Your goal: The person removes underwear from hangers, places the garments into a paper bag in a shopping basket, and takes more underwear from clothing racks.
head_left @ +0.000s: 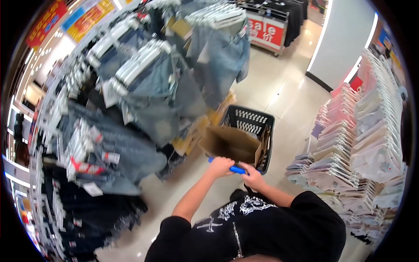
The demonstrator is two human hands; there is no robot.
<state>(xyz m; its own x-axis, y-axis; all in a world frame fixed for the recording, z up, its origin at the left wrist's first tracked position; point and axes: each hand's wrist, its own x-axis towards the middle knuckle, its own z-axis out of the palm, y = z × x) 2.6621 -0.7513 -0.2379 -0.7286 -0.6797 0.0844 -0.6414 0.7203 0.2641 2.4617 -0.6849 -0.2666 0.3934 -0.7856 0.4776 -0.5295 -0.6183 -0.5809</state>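
A blue handle [238, 169] runs crosswise in front of my body. My left hand [221, 166] is closed around it near its left end. At the right end my right hand [253, 176] is closed too, with a small dark piece by its fingers that I cannot make out. Just beyond my hands, a black plastic shopping basket [271, 126] with slotted walls stands on the floor. Inside it sits an open brown cardboard box [233, 139], leaning past the basket's left rim. Whether the handle joins the basket is hidden by the box and my hands.
Denim shorts [152, 109] crowd the hanger racks on my left. To the right hang rows of pale folded-over garments [338, 153]. A red sale sign [266, 32] fronts a rack ahead, near a white pillar [338, 43]. Tiled floor [288, 87] runs between them.
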